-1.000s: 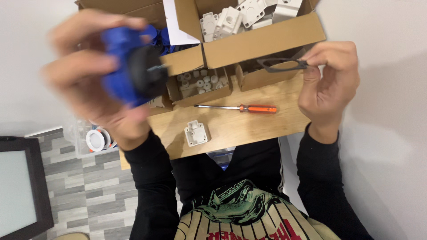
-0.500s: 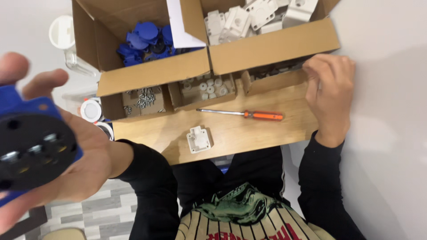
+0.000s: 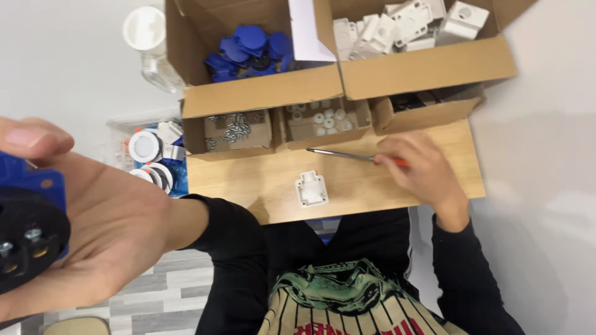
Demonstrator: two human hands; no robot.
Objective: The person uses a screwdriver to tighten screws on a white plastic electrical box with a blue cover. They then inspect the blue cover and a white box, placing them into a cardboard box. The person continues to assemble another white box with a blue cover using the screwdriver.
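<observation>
1. My right hand (image 3: 422,170) lies flat on the wooden worktop (image 3: 261,186), near its right edge, with the fingers laid over the orange handle of the screwdriver (image 3: 347,155). I cannot tell whether they have closed round the handle or only rest on it.
2. The screwdriver's long axis runs nearly parallel to the worktop's far edge. Its metal shaft points left, toward the small box of white washers (image 3: 323,119), and its handle end is under my right fingers. The tool lies directly under the right hand, so I judge any grasp would close across the handle, at right angles to that axis.
3. My left hand (image 3: 93,236) is raised close to the camera, off the left edge of the worktop and well apart from the screwdriver. It is curled round a blue and black socket part (image 3: 28,236), thumb on top and palm open toward me, holding it loosely but securely.
4. A white plastic fitting (image 3: 310,189) sits alone near the worktop's near edge, between the two hands and closer to the right one.
5. Along the far edge stand open cardboard boxes: screws (image 3: 233,127), blue parts (image 3: 251,49) and white housings (image 3: 403,22).
</observation>
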